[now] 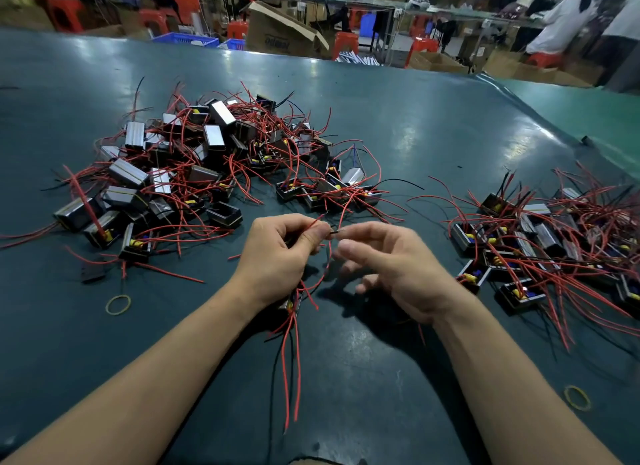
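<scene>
Centrally, item 1: black box (293,302) w/ red leads, tucked under the left hand (277,256), which is curled, thumb & forefinger pinching a red wire (313,226). Right hand (398,270) is half-open, index tip at a black wire (333,233) end; grip can't be told. Like boxes in a far-left pile (194,166) & a right pile (547,242) on the green table (433,135).

No legible text or numbers; only blurred, upside-down dark print on the open cardboard box (277,40).
</scene>
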Demonstrator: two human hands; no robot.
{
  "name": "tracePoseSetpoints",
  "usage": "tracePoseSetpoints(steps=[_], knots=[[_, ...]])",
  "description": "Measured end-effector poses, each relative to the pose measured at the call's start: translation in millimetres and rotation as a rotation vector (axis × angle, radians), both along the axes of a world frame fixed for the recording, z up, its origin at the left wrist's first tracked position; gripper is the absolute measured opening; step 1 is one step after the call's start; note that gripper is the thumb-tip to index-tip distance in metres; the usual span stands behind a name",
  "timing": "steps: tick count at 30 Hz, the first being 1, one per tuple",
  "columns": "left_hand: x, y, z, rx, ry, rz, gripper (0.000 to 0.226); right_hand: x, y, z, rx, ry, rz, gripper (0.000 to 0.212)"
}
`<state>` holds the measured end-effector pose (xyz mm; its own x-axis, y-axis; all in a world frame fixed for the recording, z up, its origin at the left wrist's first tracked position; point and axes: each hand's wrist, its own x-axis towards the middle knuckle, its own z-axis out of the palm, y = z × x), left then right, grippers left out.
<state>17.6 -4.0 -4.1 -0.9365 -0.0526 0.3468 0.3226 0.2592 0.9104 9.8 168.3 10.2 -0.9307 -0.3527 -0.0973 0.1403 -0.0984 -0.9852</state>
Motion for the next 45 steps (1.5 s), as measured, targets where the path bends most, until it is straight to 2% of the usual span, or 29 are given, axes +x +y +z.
tracePoseSetpoints(steps=[3,8,13,17,22,24,28,29,33,36,41,45], knots=[[-1.1,-1.1,-1.9,0.008,0.010,-0.010,0.019,0.7,-9.6,-3.3,0.017,0.121,-0.128,0.002],[-0.3,-1.4,-1.6,-0.014,0.030,-0.015,0.021,2.7,-10.2,-2.0,0.096,0.307,-0.193,0.005],[-0.3,0.9,-1.4,-0.014,0.041,-0.029,0.017,4.7,-14.0,-3.5,0.266,0.470,-0.318,0.014],[-0.3,0.1,-1.2,0.006,0.079,-0.059,0.007,3.2,-13.0,-5.5,0.289,0.549,-0.359,0.008],[-0.1,-0.3,-2.2,-0.006,0.092,-0.060,0.009,3.6,-12.2,-9.5,0.423,0.889,-0.424,0.004],[0.2,-0.2,-2.4,-0.014,0.098,-0.054,0.010,2.8,-12.0,-11.0,0.432,0.913,-0.437,0.004],[0.3,-1.3,-2.1,-0.041,0.114,-0.071,0.007,2.3,-12.7,-8.8,0.415,0.807,-0.417,0.006],[0.7,-1.4,-1.8,-0.047,0.119,-0.075,0.007,2.4,-12.4,-7.1,0.378,0.722,-0.402,0.007],[1.7,-1.2,-0.7,-0.103,0.148,-0.070,0.008,0.3,-7.5,2.2,0.157,0.159,-0.241,0.017],[1.3,-2.2,0.1,-0.161,0.166,-0.092,0.006,-1.2,-4.9,5.5,0.136,-0.045,-0.126,0.027],[1.7,0.3,2.8,-0.188,0.201,-0.143,0.007,-2.7,-8.7,9.4,0.035,-0.220,-0.110,0.021],[0.7,-1.9,2.9,-0.182,0.207,-0.139,0.007,-2.9,-7.1,6.2,0.044,-0.109,-0.112,0.017]])
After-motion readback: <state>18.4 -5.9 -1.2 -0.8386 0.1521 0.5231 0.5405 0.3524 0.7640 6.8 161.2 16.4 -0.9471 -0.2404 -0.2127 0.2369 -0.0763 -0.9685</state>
